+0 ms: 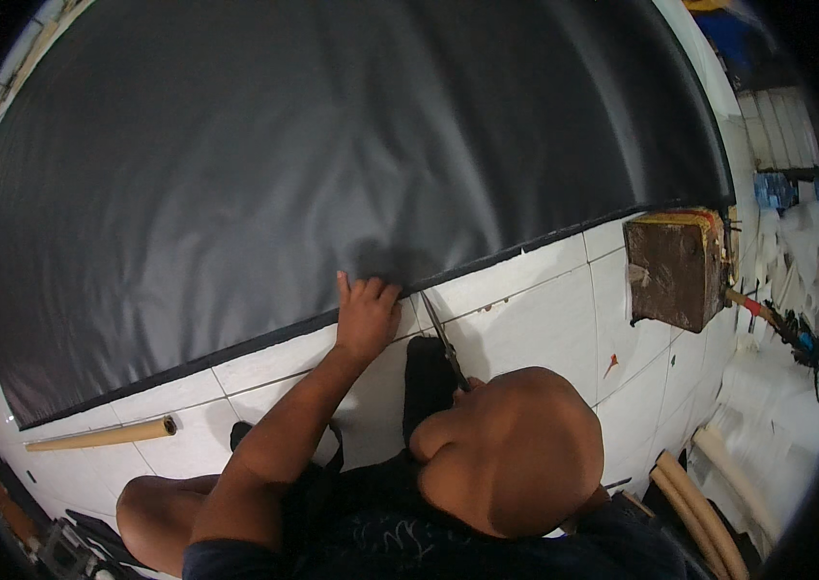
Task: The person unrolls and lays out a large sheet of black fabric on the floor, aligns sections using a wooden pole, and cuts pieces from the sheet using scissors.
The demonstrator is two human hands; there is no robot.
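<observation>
A large black sheet (332, 145), smooth and slightly rippled, covers much of the tiled floor ahead of me. My left hand (368, 314) rests palm down on its near edge, fingers stretched and a little apart; the thumb is hard to make out. To the right of that hand, scissors (445, 345) with long blades point away from me, their tips close to the sheet's edge. My right hand (468, 389) is closed on the handle end, mostly hidden behind my bent knee. Whether the blades touch the sheet cannot be told.
A worn brown block-shaped box (675, 274) stands at the sheet's near right corner. On the left lies a cardboard tube (105, 434). More tubes (704, 512) and crumpled white plastic (781, 406) are at the right. My dark-shod foot (426, 382) is beside the scissors.
</observation>
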